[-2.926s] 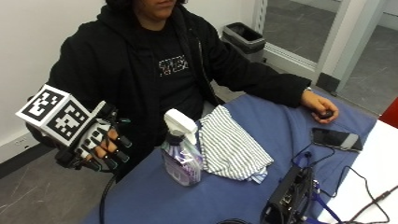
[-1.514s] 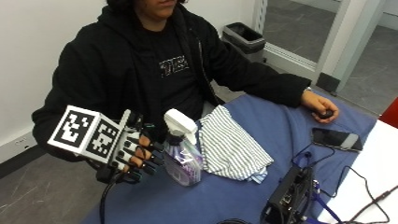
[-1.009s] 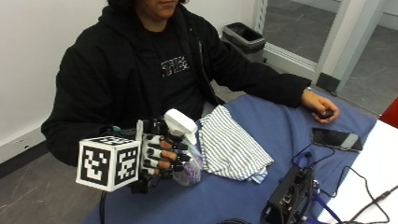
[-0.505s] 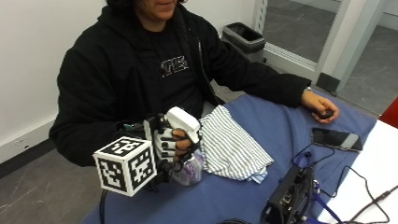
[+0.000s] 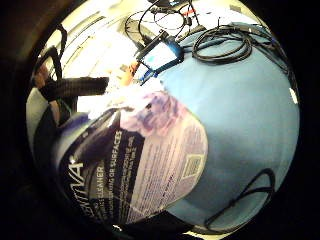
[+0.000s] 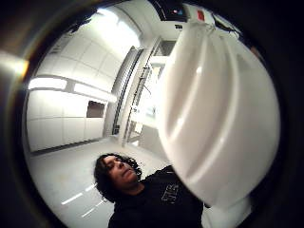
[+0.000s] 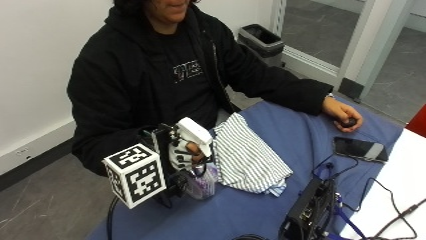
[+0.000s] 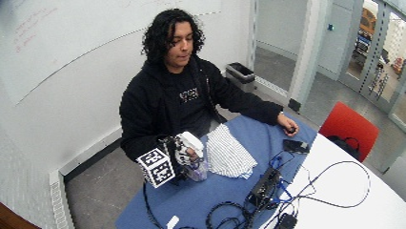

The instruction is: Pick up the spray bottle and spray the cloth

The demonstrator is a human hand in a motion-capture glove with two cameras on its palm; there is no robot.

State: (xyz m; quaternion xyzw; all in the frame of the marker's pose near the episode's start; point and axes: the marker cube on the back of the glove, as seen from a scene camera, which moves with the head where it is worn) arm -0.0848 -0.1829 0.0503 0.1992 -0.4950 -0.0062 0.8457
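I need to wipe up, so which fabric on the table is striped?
The striped cloth lying bunched beside the spray bottle; the blue tablecloth beneath it is plain.

The cloth (image 7: 247,157) lies just beside the bottle (image 7: 200,175), with bare blue table (image 7: 293,130) open beyond it toward the person's far hand (image 7: 343,114). A phone (image 7: 359,148) sits near that hand. A black box (image 7: 307,212) and trailing cables (image 8: 329,183) crowd the table edge opposite the person, near the cloth's lower corner.
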